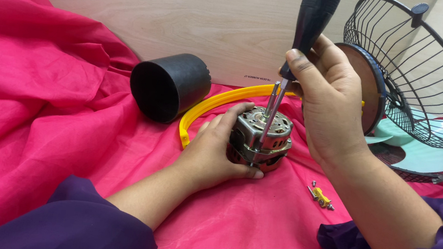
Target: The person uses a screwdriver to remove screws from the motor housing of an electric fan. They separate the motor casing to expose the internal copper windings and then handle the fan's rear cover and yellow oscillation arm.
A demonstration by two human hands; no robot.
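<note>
A small metal fan motor (269,137) with an upright shaft sits on the pink cloth (45,102). My left hand (213,151) wraps around its left side and holds it steady. My right hand (329,105) grips a black-handled screwdriver (309,24) almost upright. The steel blade runs down the front of the motor, and its tip rests at the lower front edge of the housing.
A black cylindrical cover (168,86) lies on its side behind the motor. A yellow plastic ring (218,103) curves behind it. At right stand a black wire fan guard (416,73) and teal fan blades (429,155). Loose screws with a yellow piece (320,196) lie near my right wrist.
</note>
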